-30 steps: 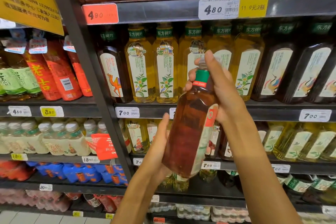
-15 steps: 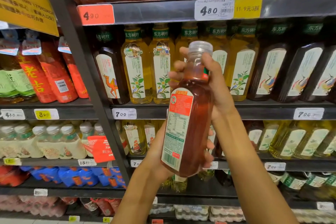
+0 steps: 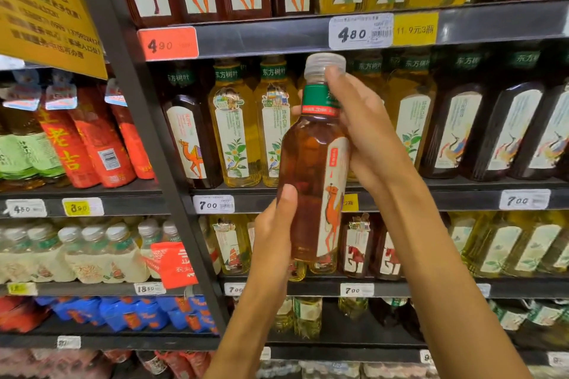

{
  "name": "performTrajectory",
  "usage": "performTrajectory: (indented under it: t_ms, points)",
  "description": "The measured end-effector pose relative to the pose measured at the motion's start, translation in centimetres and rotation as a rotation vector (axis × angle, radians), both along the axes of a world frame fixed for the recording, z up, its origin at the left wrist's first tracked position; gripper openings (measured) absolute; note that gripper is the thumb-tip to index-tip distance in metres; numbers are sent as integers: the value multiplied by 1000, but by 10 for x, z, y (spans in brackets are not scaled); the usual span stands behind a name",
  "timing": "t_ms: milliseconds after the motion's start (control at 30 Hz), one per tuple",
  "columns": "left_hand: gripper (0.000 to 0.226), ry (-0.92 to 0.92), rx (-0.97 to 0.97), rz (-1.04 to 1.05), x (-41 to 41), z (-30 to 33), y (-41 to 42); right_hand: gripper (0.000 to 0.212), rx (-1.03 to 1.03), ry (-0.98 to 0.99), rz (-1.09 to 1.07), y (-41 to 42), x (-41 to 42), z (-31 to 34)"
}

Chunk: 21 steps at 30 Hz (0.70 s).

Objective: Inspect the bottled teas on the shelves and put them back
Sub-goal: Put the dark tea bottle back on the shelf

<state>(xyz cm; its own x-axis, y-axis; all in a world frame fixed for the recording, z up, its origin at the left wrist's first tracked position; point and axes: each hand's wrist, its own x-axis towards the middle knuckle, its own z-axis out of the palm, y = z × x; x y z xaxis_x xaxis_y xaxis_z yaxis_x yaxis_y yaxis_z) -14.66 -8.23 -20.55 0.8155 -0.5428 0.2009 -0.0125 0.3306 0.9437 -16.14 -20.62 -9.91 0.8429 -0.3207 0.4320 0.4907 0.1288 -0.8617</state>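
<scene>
At the shelf front, head view: amber tea bottle point(image 3: 311, 181) held upright in mid-air, off the shelves, before the middle shelf point(image 3: 462, 197).
Right hand point(image 3: 366, 135): wrapped round the neck and shoulder, forefinger up by the clear cap point(image 3: 324, 63).
Left hand point(image 3: 274, 234): clasps the lower body, thumb on the front.
Label: camel panel faces right (edge-on to the camera).
Progress: inspection appears under way; putting back not yet done.
Likely slot: gap beside the camel-label bottle point(image 3: 187, 138), as a judgement.
Remaining: other shelved teas, count unknowable.
</scene>
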Motion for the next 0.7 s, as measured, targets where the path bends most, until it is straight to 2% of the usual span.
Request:
performTrajectory:
  t_ms: [100,167,200,267,367,500,600,700]
  points:
    - [56,141,-44,-156,0,-1,3,45,58,-37,135,-1,2,-4]
    - [63,144,-33,-193,3,-1,2,38,92,-92,180,-2,5,-5]
    - [60,121,-29,-193,5,2,0,35,116,-121,184,-3,6,-4]
    - [49,26,-31,-136,12,13,-3,35,142,-167,161,-3,7,5]
    - [56,-154,-51,35,25,39,-7,37,78,-222,14,-2,8,31]
    - [46,-452,-53,74,38,78,-9,27,-15,-311,-106,-5,17,76]
    - [46,-617,-27,150,50,107,-16,22,-147,-389,-159,-7,21,111]
    - [52,-729,-46,244,65,135,-28,25,-270,-482,-255,-11,27,143]
